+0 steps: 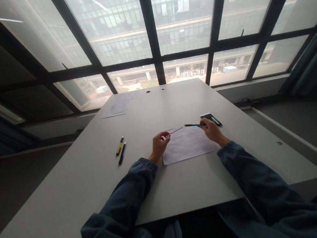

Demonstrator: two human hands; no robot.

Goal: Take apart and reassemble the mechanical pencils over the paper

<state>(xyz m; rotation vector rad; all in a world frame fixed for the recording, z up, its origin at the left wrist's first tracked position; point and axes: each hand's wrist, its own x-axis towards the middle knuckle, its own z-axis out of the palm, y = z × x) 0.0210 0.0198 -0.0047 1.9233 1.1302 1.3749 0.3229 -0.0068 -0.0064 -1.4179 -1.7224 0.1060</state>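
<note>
My left hand (159, 144) pinches a thin dark pen refill (176, 130) near one end, its other end pointing right. In my right hand (211, 131) is a green and black pen barrel (192, 125), held almost level with its tip to the left. The far end of the refill and the tip of the barrel are very close; whether they touch I cannot tell. Both are above a white sheet of paper (188, 148) on the table. Just beyond my right hand lies a row of several pens (215, 119), partly hidden by it.
On the left of the white table (78, 192) lie a yellow and black pen (119, 146) and a black pen (122, 154). Printed sheets (115, 107) rest at the far left corner. A small round dark thing (148, 92) sits near the far edge, before large windows.
</note>
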